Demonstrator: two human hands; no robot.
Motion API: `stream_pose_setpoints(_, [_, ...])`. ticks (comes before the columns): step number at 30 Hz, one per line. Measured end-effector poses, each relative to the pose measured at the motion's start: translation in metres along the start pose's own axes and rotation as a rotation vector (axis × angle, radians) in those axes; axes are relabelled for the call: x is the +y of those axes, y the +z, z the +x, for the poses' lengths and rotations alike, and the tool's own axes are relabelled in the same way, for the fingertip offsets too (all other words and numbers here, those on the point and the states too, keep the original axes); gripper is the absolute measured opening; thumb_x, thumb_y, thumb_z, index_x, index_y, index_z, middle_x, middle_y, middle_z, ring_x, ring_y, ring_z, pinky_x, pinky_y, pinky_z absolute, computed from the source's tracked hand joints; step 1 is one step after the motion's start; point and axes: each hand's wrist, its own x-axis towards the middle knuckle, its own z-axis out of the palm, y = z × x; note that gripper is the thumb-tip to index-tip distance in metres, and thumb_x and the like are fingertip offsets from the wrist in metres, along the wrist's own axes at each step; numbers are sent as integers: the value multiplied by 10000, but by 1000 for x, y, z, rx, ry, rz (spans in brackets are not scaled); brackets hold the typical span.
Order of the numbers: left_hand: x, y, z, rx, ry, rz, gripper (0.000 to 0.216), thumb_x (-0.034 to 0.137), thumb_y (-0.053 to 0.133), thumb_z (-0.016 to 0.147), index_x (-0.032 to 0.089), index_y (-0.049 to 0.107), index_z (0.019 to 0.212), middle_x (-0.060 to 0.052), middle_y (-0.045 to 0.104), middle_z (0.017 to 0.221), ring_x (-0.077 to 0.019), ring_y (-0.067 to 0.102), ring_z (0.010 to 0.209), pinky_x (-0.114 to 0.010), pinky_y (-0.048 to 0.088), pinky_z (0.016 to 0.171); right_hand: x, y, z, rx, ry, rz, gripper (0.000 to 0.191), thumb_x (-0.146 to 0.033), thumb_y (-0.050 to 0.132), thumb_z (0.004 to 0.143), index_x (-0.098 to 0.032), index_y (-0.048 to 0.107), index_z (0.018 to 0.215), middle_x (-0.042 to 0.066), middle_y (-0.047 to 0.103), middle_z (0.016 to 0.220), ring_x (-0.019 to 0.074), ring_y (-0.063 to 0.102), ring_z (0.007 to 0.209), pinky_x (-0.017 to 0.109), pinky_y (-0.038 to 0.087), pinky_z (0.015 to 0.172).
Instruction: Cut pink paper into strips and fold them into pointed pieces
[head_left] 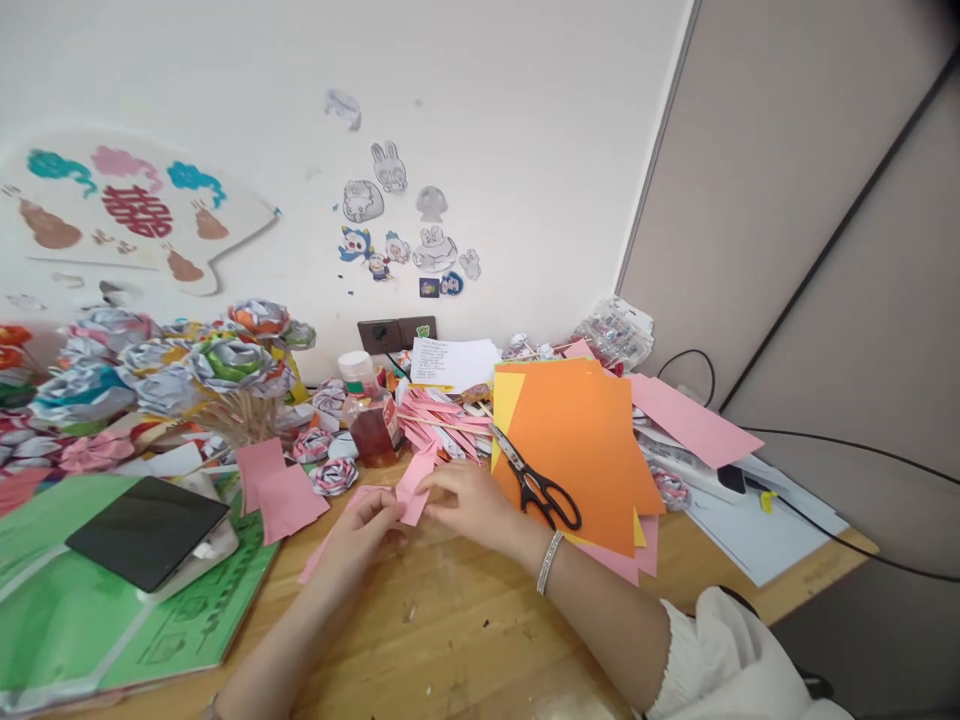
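A narrow strip of pink paper (pixel 412 484) is pinched between both of my hands above the wooden table. My left hand (pixel 369 524) grips its near left side with thumb and forefinger. On the right side, the fingertips of my right hand (pixel 466 500) hold the same strip. More pink paper (pixel 319 562) lies partly hidden under my left hand. Black-handled scissors (pixel 534 482) rest, blades pointing away, on a stack of orange paper (pixel 581 420) just right of my right hand. Cut pink pieces (pixel 289 505) lie to the left.
Behind my hands stand a bottle of red-brown liquid (pixel 373 425) and a heap of pink strips (pixel 442 410). Paper flowers on sticks (pixel 232 360) crowd the left. A black tablet (pixel 150 532) sits on a green folder (pixel 202 620). A power strip (pixel 697 455) is at right.
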Motion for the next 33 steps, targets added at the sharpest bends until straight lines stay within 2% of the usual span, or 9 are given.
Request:
stream_pose_setpoints(2, [-2,2,1,-66,-13,-51,248,375,670,606,166,544,565,34,549,629,-110,519,571,-222,448,544,2,-4,0,-9,12,34,182,-260,641,720,-207,638,894,14,645,859,147,547,825,243,384,721])
stream_pose_setpoints(5, [-3,2,2,-101,-37,-115,243,372,685,609,159,576,649,18,584,626,-122,548,598,-232,457,571,4,-5,0,5,75,124,209,-315,653,706,-196,640,878,15,630,823,135,541,756,235,391,669])
stream_pose_setpoints(10, [2,5,-2,-124,-48,-160,239,341,694,614,155,549,649,-4,626,671,-133,580,642,-252,473,621,4,6,0,105,244,446,155,-300,575,754,-153,618,784,12,605,754,113,542,688,215,421,628])
stream_pose_setpoints(13, [5,8,-5,-150,-57,-155,229,359,662,637,156,562,673,-7,634,663,-141,578,627,-253,467,594,2,12,-1,129,274,521,126,-267,569,743,-146,599,762,4,593,733,109,540,680,216,427,640])
stream_pose_setpoints(20, [6,5,-2,-106,-25,45,284,451,638,611,173,582,624,4,614,589,-159,581,566,-276,467,585,-3,15,-1,105,248,476,91,-223,535,755,-152,591,757,-1,591,743,109,537,695,212,421,643])
stream_pose_setpoints(24, [5,6,-3,-126,-36,46,288,466,614,636,181,586,650,8,608,588,-165,587,567,-284,476,589,-5,13,-3,140,253,445,81,-184,516,757,-156,589,780,-3,586,732,110,538,691,215,422,637])
stream_pose_setpoints(29, [2,7,-3,-147,-6,172,290,452,597,675,164,584,642,-24,634,630,-165,586,579,-275,465,585,-10,9,-3,140,270,401,85,-162,511,758,-161,588,794,4,592,755,115,543,705,225,430,641])
stream_pose_setpoints(33, [-2,9,-2,-125,10,128,264,428,606,670,167,574,653,-2,611,595,-150,567,553,-266,461,564,-8,9,-3,113,273,374,141,-155,546,737,-170,592,870,11,601,795,119,549,723,235,441,659])
